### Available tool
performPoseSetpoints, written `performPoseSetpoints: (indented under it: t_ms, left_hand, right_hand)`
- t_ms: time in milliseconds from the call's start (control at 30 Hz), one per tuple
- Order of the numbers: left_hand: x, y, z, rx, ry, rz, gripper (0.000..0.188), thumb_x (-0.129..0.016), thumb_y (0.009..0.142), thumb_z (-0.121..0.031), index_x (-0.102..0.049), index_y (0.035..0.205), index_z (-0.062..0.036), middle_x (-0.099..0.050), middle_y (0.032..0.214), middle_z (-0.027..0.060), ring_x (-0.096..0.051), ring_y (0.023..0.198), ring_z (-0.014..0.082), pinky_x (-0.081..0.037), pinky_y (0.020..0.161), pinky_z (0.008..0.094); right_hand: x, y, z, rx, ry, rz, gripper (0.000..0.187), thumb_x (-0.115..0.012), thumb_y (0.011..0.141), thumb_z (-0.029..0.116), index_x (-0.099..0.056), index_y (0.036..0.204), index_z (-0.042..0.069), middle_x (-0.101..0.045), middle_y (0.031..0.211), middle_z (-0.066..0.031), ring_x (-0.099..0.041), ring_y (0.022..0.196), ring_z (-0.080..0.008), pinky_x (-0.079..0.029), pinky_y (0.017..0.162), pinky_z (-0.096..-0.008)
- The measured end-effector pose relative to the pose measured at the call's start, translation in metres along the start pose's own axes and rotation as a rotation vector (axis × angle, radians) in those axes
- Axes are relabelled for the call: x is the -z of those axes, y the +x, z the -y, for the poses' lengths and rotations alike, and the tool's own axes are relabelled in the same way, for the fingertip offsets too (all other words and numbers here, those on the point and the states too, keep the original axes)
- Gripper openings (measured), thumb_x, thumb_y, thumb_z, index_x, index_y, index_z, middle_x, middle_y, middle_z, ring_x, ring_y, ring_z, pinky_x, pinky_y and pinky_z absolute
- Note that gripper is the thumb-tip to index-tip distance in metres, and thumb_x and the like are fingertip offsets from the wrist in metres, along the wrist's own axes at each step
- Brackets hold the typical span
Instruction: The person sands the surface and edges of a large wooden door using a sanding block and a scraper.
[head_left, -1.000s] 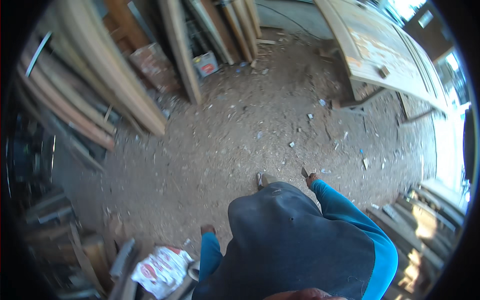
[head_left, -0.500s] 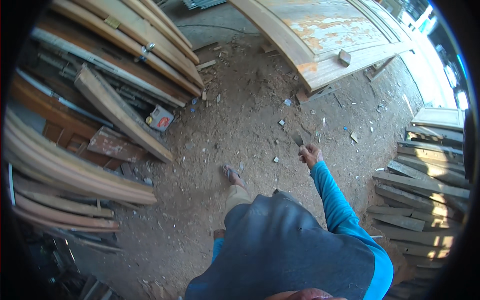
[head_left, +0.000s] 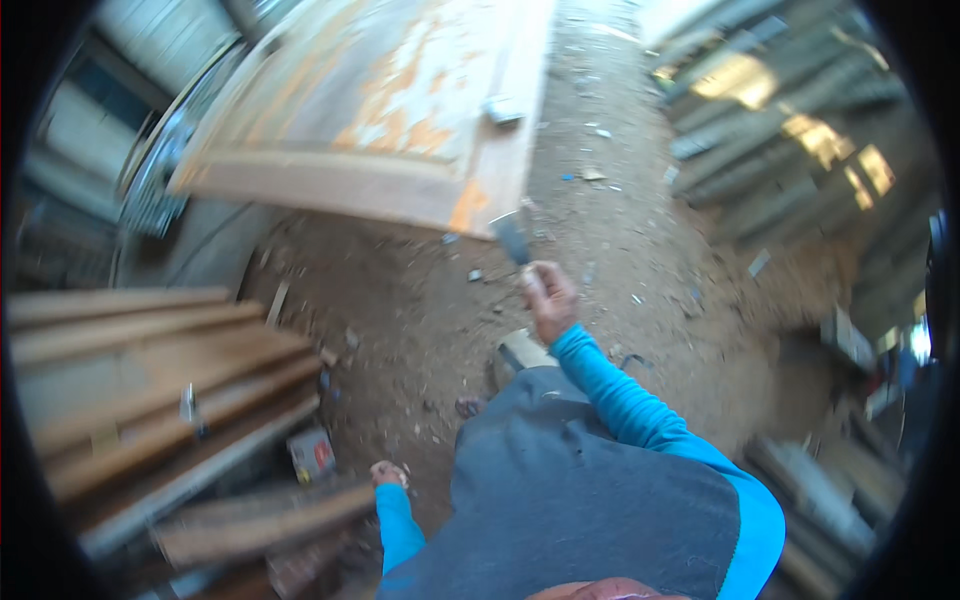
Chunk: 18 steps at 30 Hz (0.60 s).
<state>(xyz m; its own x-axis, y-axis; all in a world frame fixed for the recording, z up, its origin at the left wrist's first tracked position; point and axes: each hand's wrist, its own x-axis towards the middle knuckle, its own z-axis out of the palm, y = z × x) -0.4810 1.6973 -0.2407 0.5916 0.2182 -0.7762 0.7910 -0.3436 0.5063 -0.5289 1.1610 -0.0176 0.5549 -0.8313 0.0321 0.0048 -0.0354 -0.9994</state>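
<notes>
In my right hand point(head_left: 550, 302) is a putty knife point(head_left: 511, 241), its flat metal blade pointing away from me. The blade stands just off the near right corner of a wooden door point(head_left: 330, 195), and I cannot tell whether the two touch. Patches of pale and orange-brown finish mark the door's panel. A small block point(head_left: 503, 111) sits on the door's right edge strip. My left hand point(head_left: 388, 474) hangs low beside my body, near the stacked timber; its fingers are too blurred to make out.
Wooden doors and boards point(head_left: 170, 365) are stacked at the left, with a grey container point(head_left: 311, 455) beside them. Lengths of timber point(head_left: 790, 150) lie at the far right, more boards point(head_left: 815, 490) at the near right. Chips litter the dirt floor point(head_left: 640, 290).
My view has swung to the right and come nearer the door. The putty knife stays in my right hand, now by the door's corner. My left hand has come into sight.
</notes>
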Motion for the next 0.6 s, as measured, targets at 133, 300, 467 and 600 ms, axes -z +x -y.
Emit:
performPoseSetpoints:
  t_ms: [133,300,467,600]
  left_hand:
    - [-0.021,0.101,-0.102,-0.137,0.021,0.115,0.011,-0.055,0.096,-0.013,-0.054,0.105,-0.0182,-0.057,0.069,0.0081,-0.056,0.053,0.0226,-0.046,0.042,0.0405]
    - [-0.085,0.141,-0.226,-0.317,0.355,0.354,0.009,-0.055,0.094,-0.018,-0.059,0.102,-0.0169,-0.061,0.082,0.0101,-0.060,0.075,0.0239,-0.048,0.060,0.0411]
    - [-0.147,0.172,-0.300,-0.463,0.972,0.517,0.019,-0.052,0.096,-0.025,-0.060,0.112,-0.0163,-0.062,0.097,0.0108,-0.057,0.090,0.0253,-0.045,0.074,0.0447]
    - [-0.183,0.207,-0.365,-0.619,1.307,0.556,0.028,-0.049,0.098,-0.031,-0.060,0.120,-0.0158,-0.062,0.109,0.0114,-0.055,0.103,0.0265,-0.042,0.086,0.0476]
  right_hand:
    - [-0.002,0.018,0.005,-0.292,-0.013,-0.024,0.022,-0.061,0.104,0.021,-0.062,0.116,0.002,-0.070,0.091,-0.0056,-0.062,0.069,-0.0091,-0.051,0.061,-0.0270]
    - [-0.020,0.027,0.022,-0.329,0.118,-0.052,0.026,-0.061,0.104,0.025,-0.063,0.113,0.000,-0.069,0.090,-0.0052,-0.065,0.072,-0.0107,-0.054,0.064,-0.0297]
    - [-0.038,0.031,0.031,-0.519,0.051,-0.122,0.027,-0.059,0.105,0.027,-0.063,0.111,0.001,-0.070,0.087,-0.0062,-0.062,0.064,-0.0117,-0.053,0.060,-0.0324]
    - [-0.061,0.028,0.043,-0.539,-0.039,-0.234,0.030,-0.059,0.104,0.032,-0.063,0.107,0.002,-0.066,0.080,-0.0032,-0.058,0.057,-0.0112,-0.049,0.054,-0.0311]
